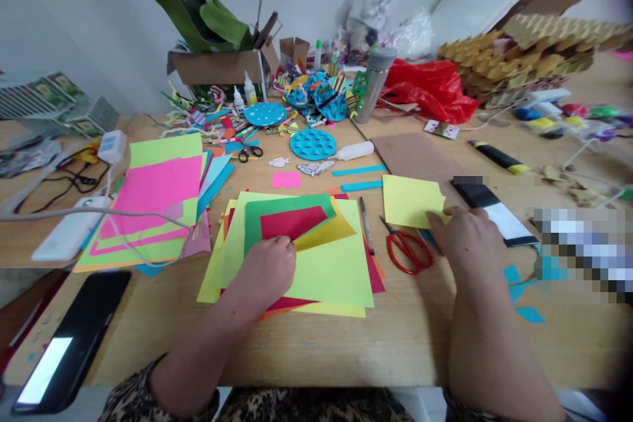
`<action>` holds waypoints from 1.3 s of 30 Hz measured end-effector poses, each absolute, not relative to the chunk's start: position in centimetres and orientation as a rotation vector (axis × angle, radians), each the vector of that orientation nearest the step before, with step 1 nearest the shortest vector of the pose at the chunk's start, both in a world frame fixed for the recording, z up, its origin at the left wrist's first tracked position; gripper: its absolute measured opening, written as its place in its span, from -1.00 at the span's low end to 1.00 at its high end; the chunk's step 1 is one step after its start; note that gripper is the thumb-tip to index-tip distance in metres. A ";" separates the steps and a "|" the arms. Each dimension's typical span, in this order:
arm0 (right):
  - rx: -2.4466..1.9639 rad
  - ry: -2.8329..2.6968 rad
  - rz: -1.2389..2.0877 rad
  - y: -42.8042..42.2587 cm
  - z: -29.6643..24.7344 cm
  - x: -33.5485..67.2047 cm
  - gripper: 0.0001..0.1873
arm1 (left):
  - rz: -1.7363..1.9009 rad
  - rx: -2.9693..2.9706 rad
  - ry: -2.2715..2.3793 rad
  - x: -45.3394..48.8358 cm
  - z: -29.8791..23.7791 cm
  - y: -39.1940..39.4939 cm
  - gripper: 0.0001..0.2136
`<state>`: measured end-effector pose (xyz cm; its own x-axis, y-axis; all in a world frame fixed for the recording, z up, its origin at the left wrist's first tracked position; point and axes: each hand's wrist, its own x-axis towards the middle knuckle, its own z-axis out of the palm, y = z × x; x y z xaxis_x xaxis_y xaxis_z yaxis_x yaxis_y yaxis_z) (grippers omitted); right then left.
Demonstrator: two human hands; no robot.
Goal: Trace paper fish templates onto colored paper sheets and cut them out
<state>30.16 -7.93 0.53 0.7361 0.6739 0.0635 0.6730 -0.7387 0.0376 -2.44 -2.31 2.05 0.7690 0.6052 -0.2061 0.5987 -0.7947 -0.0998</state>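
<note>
My left hand (270,267) is closed, its fingers pinching the near edge of a small stack of coloured paper, where a red sheet (291,219) lies over a green sheet (254,211). A darker yellow sheet (329,229) fans out to the right from under them. Beneath lies a pile of larger pale yellow sheets (326,277). On the right, my right hand (472,241) has its thumb and fingers closed at the lower right corner of a light yellow sheet of paper (410,201). Red-handled scissors (409,254) and a pen (366,224) lie between my hands.
Pink and lime paper (153,191) lies at left under a white cable, near a phone (74,343). Behind are blue paper plates (312,144), a white glue bottle (355,151) and a grey tumbler (376,86). Another phone (494,211) is beyond my right hand.
</note>
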 end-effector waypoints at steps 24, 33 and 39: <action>2.568 2.519 -0.285 -3.6 2.1 24.5 -0.77 | 0.539 -3.291 -0.926 -4.3 4.8 -4.4 -0.71; 2.058 2.402 -0.100 5.9 2.2 23.2 -0.69 | 0.196 -3.237 -0.818 -1.4 3.5 -3.5 -0.80; 1.892 2.351 0.044 11.2 1.6 22.8 -0.64 | 0.029 -3.144 -0.901 -0.6 1.4 -2.4 -0.82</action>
<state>22.78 11.22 1.58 -0.2093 0.9748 -0.0775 0.9712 0.2165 0.0997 -0.63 -2.43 1.36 0.8486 0.5264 -0.0528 0.5287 -0.8404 0.1190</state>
